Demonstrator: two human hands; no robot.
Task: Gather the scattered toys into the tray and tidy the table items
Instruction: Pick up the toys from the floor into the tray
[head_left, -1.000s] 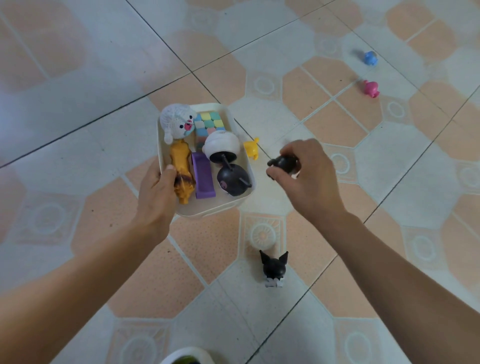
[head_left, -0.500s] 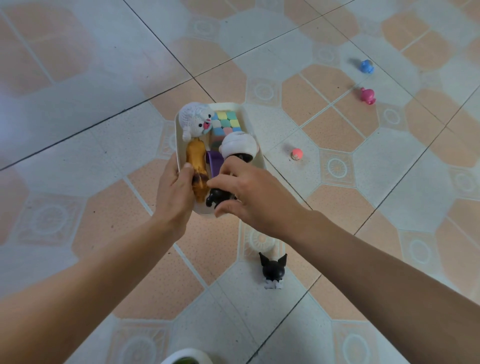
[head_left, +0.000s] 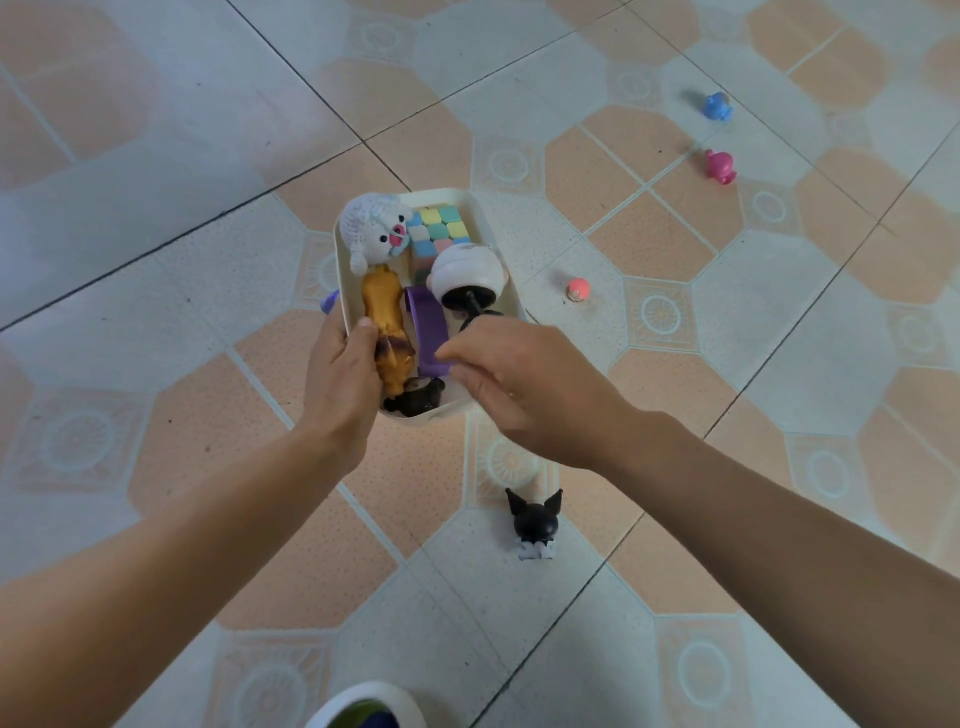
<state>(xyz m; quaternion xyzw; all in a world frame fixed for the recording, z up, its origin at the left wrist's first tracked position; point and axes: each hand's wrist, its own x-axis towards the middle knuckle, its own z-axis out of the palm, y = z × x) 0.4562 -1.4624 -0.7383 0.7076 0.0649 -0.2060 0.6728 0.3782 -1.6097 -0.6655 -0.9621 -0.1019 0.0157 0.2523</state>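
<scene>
Left hand: my left hand (head_left: 337, 379) grips the tray (head_left: 493, 228) by its near-left rim, thumb inside.
Right hand: my right hand (head_left: 524, 384) hovers over the tray's near corner; fingers (head_left: 457, 353) loosely spread, nothing visibly held.
Next toy: black figure (head_left: 535, 525) stands on the floor, near side of the tray. Probably light, rigid plastic — pinch across the round head.
Surroundings: pink ball toy (head_left: 578, 289) near the tray; pink toy (head_left: 719, 165) and blue toy (head_left: 717, 105) well apart.
Obstruction: tray already crowded — little room remains.

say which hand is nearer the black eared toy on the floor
Right. The right hand is just beyond the black eared toy; left hand grips the tray, farther left.
</scene>
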